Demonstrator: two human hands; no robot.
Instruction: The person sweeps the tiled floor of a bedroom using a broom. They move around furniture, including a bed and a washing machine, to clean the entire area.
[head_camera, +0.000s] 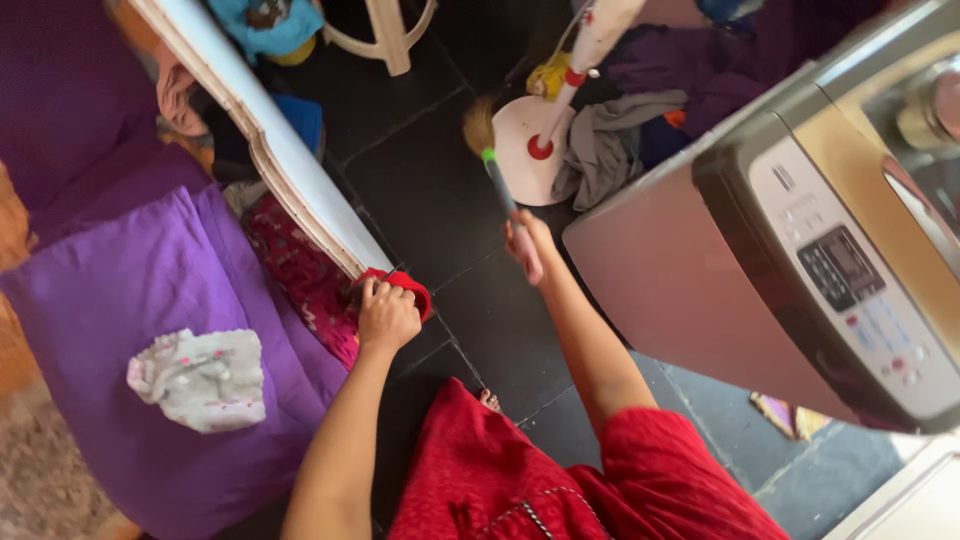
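Note:
My left hand (386, 316) grips a red cloth item (410, 288) at the lower end of a white ribbed panel (270, 140) that runs diagonally over the purple-covered surface. My right hand (527, 243) is stretched forward, closed around the handle of a small broom (497, 180) with a green and grey shaft. Its pale bristles (479, 124) point at the dark tiled floor (420, 190), close to the round white base of a stand fan (527, 150). I wear red clothing (560, 480).
A top-loading washing machine (800, 260) with a button panel fills the right. A pile of grey and purple clothes (640, 110) lies behind the fan. A purple sheet (120, 290) with a crumpled white cloth (200, 378) covers the left. White plastic chair legs (392, 40) stand at the back.

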